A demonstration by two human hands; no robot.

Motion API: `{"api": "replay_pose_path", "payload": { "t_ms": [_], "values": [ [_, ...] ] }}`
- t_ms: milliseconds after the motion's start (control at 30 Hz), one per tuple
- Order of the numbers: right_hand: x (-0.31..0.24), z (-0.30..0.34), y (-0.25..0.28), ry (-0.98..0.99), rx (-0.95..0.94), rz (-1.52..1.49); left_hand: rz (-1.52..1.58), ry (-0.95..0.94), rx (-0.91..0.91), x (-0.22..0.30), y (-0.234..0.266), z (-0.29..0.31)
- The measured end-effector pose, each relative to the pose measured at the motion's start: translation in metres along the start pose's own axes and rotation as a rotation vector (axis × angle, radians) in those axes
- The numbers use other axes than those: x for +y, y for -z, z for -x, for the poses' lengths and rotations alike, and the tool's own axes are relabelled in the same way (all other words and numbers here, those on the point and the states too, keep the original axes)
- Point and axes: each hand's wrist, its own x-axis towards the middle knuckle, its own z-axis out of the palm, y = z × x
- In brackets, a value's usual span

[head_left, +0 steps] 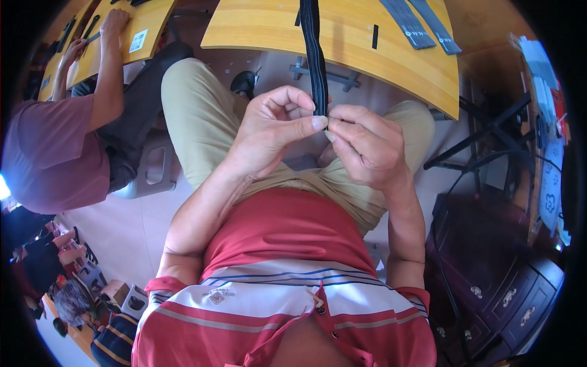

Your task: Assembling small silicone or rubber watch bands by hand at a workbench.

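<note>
A bundle of long, flat black straps with pale lengthwise lines (313, 58) runs from the yellow wooden table (244, 30) over its near edge to my fingers. Thumb and fingers of my left hand (272, 122) pinch the lower end of the bundle. Right beside it, the thumb and index finger of my right hand (370, 147) close on the very tip. Both hands meet above my lap, just off the table edge. My fingertips partly hide the strap ends.
On the table lie a short black strip (375, 37) and two grey printed packets (408, 25). At the left a co-worker in a purplish shirt (58, 153) works at another yellow table (139, 24). Dark drawers (495, 293) and a cluttered shelf (544, 110) stand at the right.
</note>
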Motion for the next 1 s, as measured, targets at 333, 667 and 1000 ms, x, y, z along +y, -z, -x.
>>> {"api": "replay_pose_path", "payload": {
  "t_ms": [333,667,1000],
  "values": [
    [-0.003,-0.003,0.005,-0.044,-0.07,-0.073,0.007,0.015,-0.031,0.001,0.004,0.006],
    [-0.01,-0.002,0.005,-0.028,-0.052,-0.012,-0.024,0.013,-0.039,0.001,0.001,0.008],
    [-0.017,0.001,0.006,-0.042,-0.031,0.148,-0.173,-0.088,-0.017,-0.003,-0.003,0.007]
  ]
}}
